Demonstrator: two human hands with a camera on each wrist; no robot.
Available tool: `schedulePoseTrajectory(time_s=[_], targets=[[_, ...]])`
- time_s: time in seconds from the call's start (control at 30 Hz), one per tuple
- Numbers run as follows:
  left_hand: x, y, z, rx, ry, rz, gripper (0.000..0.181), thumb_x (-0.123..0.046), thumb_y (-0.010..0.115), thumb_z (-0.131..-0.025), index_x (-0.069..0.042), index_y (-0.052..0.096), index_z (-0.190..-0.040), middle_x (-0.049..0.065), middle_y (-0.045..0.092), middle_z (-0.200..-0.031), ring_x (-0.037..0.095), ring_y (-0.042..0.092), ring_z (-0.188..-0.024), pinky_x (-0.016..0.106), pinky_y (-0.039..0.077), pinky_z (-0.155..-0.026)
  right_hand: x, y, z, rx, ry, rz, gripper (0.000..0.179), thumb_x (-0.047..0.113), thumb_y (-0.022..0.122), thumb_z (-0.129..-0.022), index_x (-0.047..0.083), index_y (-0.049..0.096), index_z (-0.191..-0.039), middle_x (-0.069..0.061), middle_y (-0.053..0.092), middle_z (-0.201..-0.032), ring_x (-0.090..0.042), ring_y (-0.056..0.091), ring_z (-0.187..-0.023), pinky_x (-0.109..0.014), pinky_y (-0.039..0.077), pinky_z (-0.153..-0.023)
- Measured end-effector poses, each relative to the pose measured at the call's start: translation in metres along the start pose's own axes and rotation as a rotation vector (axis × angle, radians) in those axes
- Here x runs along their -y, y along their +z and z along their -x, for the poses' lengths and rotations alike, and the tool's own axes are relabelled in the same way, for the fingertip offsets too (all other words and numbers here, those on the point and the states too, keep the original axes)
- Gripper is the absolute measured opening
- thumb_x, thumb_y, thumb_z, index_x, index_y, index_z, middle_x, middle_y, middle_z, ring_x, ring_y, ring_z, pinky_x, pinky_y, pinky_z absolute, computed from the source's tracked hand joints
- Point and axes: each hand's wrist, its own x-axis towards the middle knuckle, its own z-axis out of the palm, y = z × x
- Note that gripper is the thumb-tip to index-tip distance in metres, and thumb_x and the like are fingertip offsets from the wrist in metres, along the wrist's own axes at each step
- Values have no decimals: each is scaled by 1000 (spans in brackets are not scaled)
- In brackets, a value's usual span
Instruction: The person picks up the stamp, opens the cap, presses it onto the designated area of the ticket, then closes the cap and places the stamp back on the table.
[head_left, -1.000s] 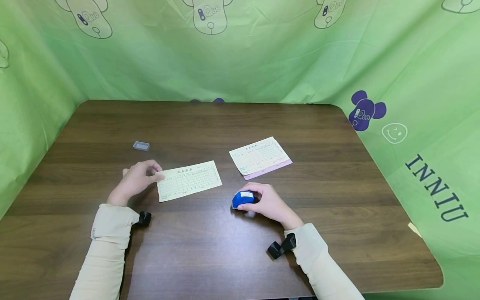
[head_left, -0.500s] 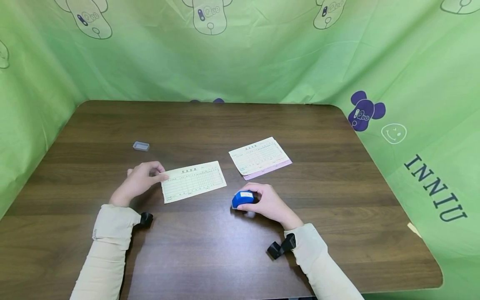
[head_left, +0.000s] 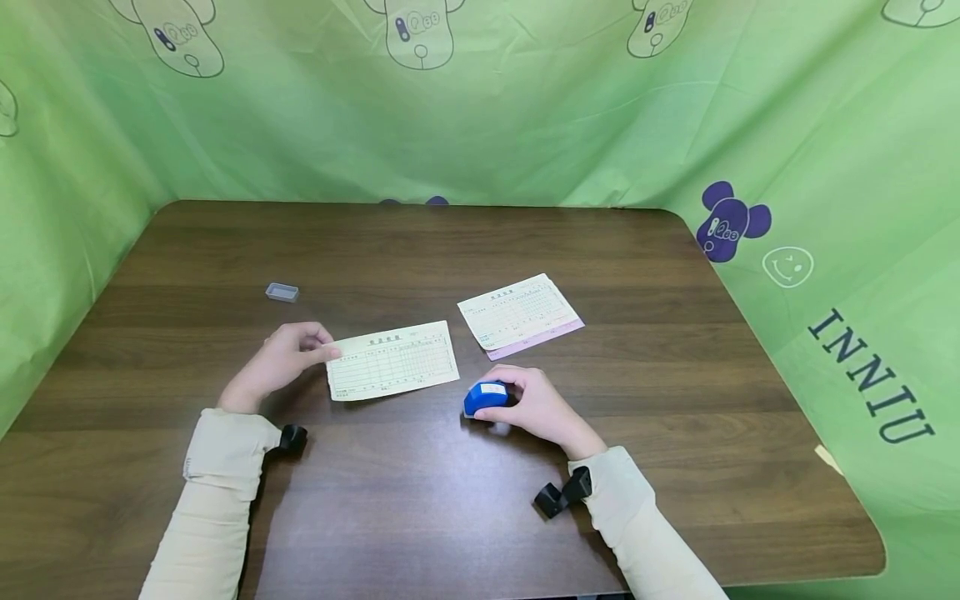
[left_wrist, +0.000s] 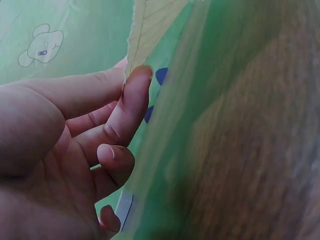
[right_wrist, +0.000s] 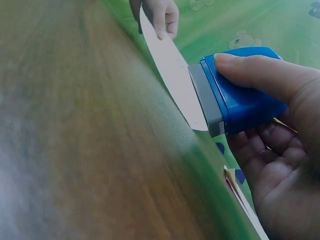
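Note:
My left hand [head_left: 279, 360] pinches the left edge of a pale yellow printed form slip [head_left: 393, 362] between thumb and fingertips. The left wrist view shows its ragged edge held between them, with the paper [left_wrist: 150, 30] angled upward. My right hand [head_left: 542, 407] grips a blue self-inking stamp [head_left: 486, 398] with a white label on top, just right of the slip. From the right wrist, the stamp's grey base [right_wrist: 206, 100] overlaps the slip [right_wrist: 172, 70], and my thumb lies along the blue body. The stamp's underside is hidden.
Behind the stamp lies a pad of similar forms [head_left: 517, 310] with a pink sheet [head_left: 536, 337] showing below. A small clear cap [head_left: 282, 292] sits at the left on the brown wooden table [head_left: 405, 250]. Green printed cloth [head_left: 480, 125] hangs around the back and sides.
My left hand has moved slightly right, carrying the slip toward the stamp. The slip's lower edge now stands off the table. My right hand and the stamp stay put.

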Motion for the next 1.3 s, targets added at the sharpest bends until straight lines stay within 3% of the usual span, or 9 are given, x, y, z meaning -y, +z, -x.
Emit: schedulePoseTrajectory(time_s=[0.43, 0.83, 0.93, 1.1, 1.3], targets=[[-11, 13, -3, 80, 41, 25, 13, -19, 69, -89, -6, 65, -87, 6, 71, -87, 12, 61, -80, 27, 43, -72, 1, 0, 0, -10, -5, -10, 32, 9, 80, -77, 1, 69, -105, -12, 70, -99, -9, 62, -88, -19, 51, -84], [-18, 22, -3, 151, 59, 22, 13, -17, 69, -88, -5, 64, -85, 2, 65, -75, 12, 48, -65, 24, 36, -59, 2, 0, -1, -16, 13, 11, 29, 10, 80, -77, 4, 70, -103, -9, 70, -99, -10, 60, -89, -19, 50, -84], [-20, 24, -4, 160, 60, -14, 13, -18, 69, -88, -7, 64, -84, 0, 64, -73, 12, 47, -64, 27, 34, -66, 2, 0, -1, -17, 16, 2, 29, 10, 81, -77, 4, 70, -102, -9, 69, -98, -10, 61, -89, -18, 50, -84], [-25, 27, -3, 173, 70, -76, 12, -19, 69, -88, -10, 63, -81, -3, 65, -71, 10, 50, -67, 43, 28, -83, 0, 0, -1, -22, 4, -1, 30, 9, 81, -76, 2, 69, -103, -10, 69, -98, -9, 60, -88, -18, 50, -84], [-26, 29, -3, 176, 87, -113, 14, -16, 68, -88, -12, 60, -77, -4, 58, -65, 11, 49, -63, 43, 24, -81, 0, 0, -1, -21, 6, -8, 31, 9, 81, -76, 3, 70, -104, -10, 69, -100, -10, 60, -90, -18, 50, -85]])
